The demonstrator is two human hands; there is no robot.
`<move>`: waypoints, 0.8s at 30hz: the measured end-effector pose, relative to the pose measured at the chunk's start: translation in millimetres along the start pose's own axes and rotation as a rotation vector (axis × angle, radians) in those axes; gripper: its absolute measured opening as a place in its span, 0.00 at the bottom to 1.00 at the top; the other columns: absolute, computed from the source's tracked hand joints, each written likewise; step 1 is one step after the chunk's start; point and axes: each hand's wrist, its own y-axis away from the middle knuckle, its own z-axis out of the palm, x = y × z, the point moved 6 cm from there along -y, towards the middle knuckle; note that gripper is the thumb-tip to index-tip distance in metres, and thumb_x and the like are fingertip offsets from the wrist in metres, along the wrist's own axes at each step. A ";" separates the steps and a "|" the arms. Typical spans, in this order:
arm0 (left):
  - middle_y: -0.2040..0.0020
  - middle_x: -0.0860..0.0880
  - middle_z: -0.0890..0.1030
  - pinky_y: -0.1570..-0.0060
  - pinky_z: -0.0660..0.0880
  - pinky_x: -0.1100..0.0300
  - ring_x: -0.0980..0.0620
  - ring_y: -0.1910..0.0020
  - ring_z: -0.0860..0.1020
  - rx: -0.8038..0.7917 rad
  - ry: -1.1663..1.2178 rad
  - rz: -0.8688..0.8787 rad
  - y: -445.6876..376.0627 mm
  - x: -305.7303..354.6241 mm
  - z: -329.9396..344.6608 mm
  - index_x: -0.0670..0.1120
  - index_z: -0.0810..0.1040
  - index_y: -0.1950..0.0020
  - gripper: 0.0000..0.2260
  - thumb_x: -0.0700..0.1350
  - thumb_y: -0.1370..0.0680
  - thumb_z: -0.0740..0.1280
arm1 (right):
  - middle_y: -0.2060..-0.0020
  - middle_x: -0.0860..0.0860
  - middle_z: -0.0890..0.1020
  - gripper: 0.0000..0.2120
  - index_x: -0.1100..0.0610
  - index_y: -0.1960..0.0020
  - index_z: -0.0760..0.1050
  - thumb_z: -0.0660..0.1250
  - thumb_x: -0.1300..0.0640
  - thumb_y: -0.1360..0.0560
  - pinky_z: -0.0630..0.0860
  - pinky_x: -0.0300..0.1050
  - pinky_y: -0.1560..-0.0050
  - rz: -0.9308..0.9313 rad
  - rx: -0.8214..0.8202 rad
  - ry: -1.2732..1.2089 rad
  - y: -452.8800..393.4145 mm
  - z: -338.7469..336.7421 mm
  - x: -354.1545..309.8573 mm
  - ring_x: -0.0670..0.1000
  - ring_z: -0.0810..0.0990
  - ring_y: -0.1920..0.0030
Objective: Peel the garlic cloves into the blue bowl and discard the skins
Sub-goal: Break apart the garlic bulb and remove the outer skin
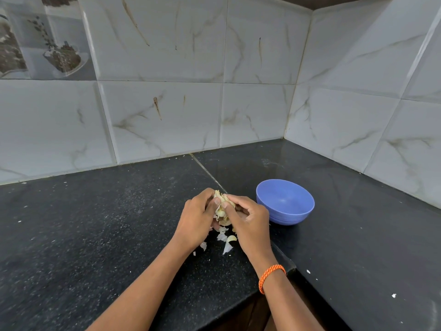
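So, head view, only one we've got: we're early on. Our left hand (pixel 194 219) and right hand (pixel 248 218) both curl round the garlic bulb (pixel 222 206), thumbs pinching at it, held just above the black counter (pixel 95 223). Blue bowl (pixel 285 201) sits just beside the right hand, w/ nothing visible inside. A few loose skins (pixel 225 242) lie under the hands, not yet discarded. We'd judge most peeling's left.

Left hand (pixel 194 219) and right hand (pixel 249 219) together, fingers curled, pinching.
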 end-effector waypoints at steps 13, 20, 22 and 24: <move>0.58 0.53 0.86 0.55 0.83 0.42 0.56 0.68 0.86 0.081 -0.094 0.105 -1.5 -1.5 -11.5 0.59 0.81 0.39 0.07 0.53 0.12 0.63 | 0.46 0.40 0.87 0.10 0.50 0.39 0.86 0.71 0.59 0.17 0.84 0.42 0.44 0.049 -0.008 -0.025 -2.1 0.1 2.5 0.44 0.85 0.42; 0.57 0.53 0.85 0.55 0.83 0.44 0.58 0.68 0.85 0.109 -0.119 0.084 -2.1 -3.4 -17.7 0.59 0.81 0.38 0.08 0.55 0.12 0.63 | 0.51 0.41 0.87 0.08 0.51 0.43 0.87 0.72 0.60 0.18 0.86 0.48 0.48 0.023 0.106 0.016 -2.2 -7.6 4.0 0.47 0.86 0.47; 0.56 0.54 0.85 0.56 0.84 0.44 0.57 0.68 0.85 0.127 -0.111 0.073 -4.4 -6.2 -21.2 0.58 0.81 0.37 0.09 0.55 0.12 0.63 | 0.49 0.41 0.87 0.09 0.51 0.40 0.87 0.70 0.59 0.16 0.86 0.50 0.49 0.012 0.113 0.017 -2.4 -8.2 3.3 0.47 0.86 0.46; 0.54 0.55 0.86 0.56 0.85 0.44 0.58 0.68 0.86 0.132 -0.110 0.070 -6.2 -8.5 -23.7 0.58 0.81 0.36 0.09 0.54 0.13 0.63 | 0.47 0.41 0.86 0.09 0.50 0.40 0.87 0.69 0.57 0.16 0.85 0.45 0.49 -0.030 0.104 0.075 -1.8 -6.1 -1.6 0.46 0.85 0.43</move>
